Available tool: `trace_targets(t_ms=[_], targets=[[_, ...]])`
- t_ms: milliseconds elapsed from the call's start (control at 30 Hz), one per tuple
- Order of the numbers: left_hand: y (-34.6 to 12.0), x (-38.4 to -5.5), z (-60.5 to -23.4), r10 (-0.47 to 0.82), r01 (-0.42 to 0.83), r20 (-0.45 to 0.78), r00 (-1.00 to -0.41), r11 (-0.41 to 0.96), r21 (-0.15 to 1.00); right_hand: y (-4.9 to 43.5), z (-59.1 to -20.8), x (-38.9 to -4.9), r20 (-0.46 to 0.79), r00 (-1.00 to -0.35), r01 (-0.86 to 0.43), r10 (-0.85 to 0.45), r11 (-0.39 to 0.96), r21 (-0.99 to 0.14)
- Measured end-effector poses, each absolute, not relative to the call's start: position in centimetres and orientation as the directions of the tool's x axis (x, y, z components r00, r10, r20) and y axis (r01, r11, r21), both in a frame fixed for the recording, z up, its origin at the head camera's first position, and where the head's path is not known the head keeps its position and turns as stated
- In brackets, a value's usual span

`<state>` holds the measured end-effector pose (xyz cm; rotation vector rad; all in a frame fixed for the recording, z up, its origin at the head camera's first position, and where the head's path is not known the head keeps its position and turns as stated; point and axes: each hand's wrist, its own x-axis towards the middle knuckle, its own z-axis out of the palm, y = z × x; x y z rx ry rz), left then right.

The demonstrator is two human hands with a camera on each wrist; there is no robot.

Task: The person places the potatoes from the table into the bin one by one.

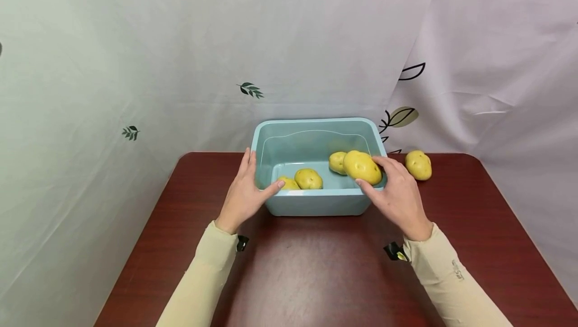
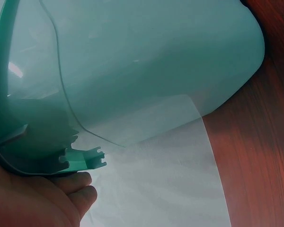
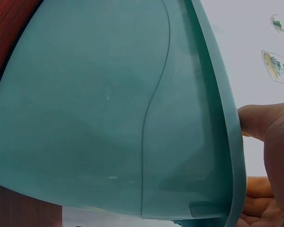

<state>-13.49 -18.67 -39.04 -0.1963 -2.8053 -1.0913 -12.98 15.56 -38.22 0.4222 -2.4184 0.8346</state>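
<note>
A light-blue plastic bin point(image 1: 316, 202) stands at the back of the table. Inside it lie a potato point(image 1: 308, 179), another potato point(image 1: 289, 183) partly hidden by the front rim, and a third potato point(image 1: 337, 163) on the right. My right hand point(image 1: 397, 191) holds a larger yellow potato point(image 1: 363, 167) between thumb and fingers, over the bin's right end. At the front left corner is my left hand point(image 1: 246, 189), fingers straight along the side, thumb reaching over the front rim. The left wrist view shows its fingers point(image 2: 83, 196) against the rim.
One more potato point(image 1: 418, 165) rests on the dark red-brown table point(image 1: 316, 267), right of the bin near the back edge. Behind the table hangs a white cloth point(image 1: 316, 41) with printed leaves.
</note>
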Motion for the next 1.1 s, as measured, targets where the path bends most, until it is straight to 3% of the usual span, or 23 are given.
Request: trace_targets(t_ms=[1100], targets=[[-18.6,-13.4,-39.0,0.074,0.164,0.163,-0.984,0.741,0.651,17.7,-38.1,-13.2,0.649,-0.76,-0.461,-0.03,0.728,-0.507]])
